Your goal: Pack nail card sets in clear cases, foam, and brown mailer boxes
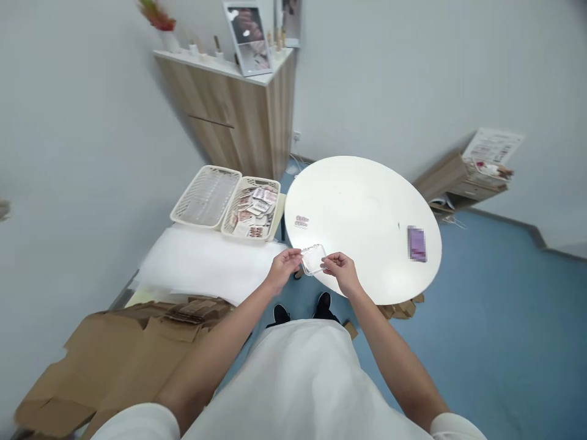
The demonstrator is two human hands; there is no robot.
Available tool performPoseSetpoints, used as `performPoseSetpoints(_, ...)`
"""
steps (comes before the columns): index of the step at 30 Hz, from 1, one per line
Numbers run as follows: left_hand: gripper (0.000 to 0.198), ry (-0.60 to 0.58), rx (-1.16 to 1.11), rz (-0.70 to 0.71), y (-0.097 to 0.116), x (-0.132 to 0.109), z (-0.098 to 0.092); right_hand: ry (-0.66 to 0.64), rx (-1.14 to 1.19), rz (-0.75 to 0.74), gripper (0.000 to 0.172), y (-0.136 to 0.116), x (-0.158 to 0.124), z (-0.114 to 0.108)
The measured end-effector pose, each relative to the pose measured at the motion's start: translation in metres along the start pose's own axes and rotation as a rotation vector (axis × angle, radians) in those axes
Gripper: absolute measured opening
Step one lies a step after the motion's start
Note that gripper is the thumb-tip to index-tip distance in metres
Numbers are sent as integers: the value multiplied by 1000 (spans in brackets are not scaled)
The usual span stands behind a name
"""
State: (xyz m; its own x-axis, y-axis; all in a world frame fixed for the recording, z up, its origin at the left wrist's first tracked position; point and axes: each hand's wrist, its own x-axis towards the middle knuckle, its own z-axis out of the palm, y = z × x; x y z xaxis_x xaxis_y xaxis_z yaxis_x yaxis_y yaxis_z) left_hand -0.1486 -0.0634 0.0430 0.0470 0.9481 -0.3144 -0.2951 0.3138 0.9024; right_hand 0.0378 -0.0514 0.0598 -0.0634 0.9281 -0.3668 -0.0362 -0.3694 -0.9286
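Observation:
Between both hands is a small clear plastic case, held over the near left edge of the round white table. My left hand pinches its left side, fingers closed. On its right side, my right hand grips the case between thumb and fingers. Some print or fine pattern runs along the top of the case, too small to read. Just beyond, a set of small pinkish pieces lies flat on the table. A blurred-out purple packet rests near the right rim.
Left of the table, a basket holds many small packs; beside it stands another basket with clear plastic pieces. White sheeting and flattened cardboard lie nearer. A wooden cabinet stands behind, a low shelf at right.

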Motion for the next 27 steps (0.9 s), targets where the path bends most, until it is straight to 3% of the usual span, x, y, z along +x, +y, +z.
performPoseSetpoints(5, 42, -53, 170, 2, -31, 13, 63, 194, 91, -5, 30, 17, -20, -57)
performPoseSetpoints(9, 34, -76, 205, -34, -51, 28, 110, 199, 112, -22, 34, 25, -25, -101)
performPoseSetpoints(15, 32, -30, 345, -64, -66, 36, 179, 435, -238, -173, 23, 27, -15, -154)
performPoseSetpoints(18, 34, -143, 266, -88, -75, 39, 211, 397, -432, -317, 17, 29, -8, -169)
performPoseSetpoints(20, 33, -158, 182, -124, -83, 43, 227, 330, -520, -396, 15, 31, -5, -177)
performPoseSetpoints(24, 38, -43, 94, -236, -98, 55, 242, 167, -569, -401, 26, 34, 2, -196)
performPoseSetpoints(27, 41, -33, 61, -290, -104, 62, 242, 234, -506, -291, 26, 36, 11, -214)
